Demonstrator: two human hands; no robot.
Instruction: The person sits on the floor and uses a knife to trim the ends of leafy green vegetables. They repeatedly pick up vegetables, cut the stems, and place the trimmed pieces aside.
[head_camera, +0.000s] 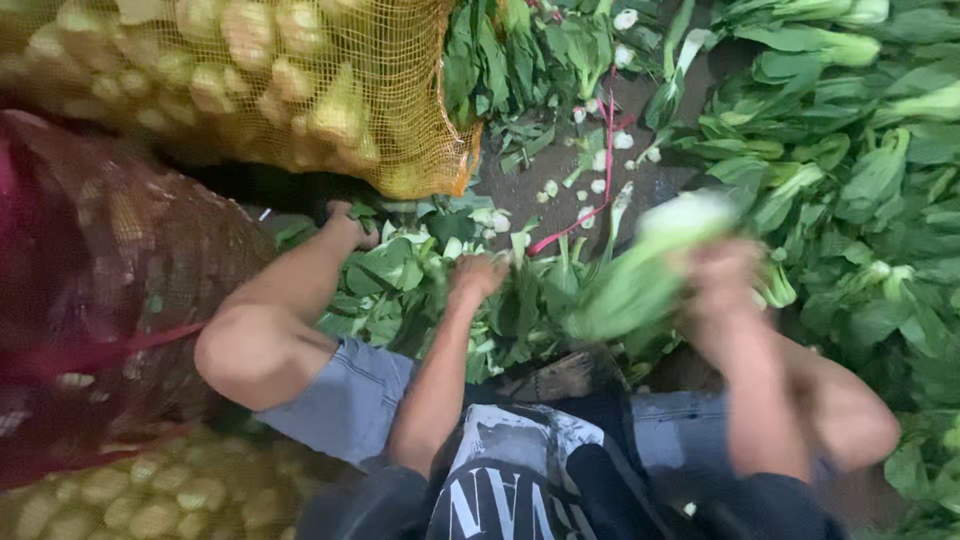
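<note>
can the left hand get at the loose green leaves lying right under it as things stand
Probably yes. The left hand is already down on the pile of loose leaves between the knees, with nothing lying over them. The right hand is busy holding a blurred leafy bunch off to the side.

Single head cam, looks steeply down from close range over wearer's knees and forearms at leafy greens (860, 190) on ground (560, 180); mesh sacks (300, 90) fill left. No 2nd view.
</note>
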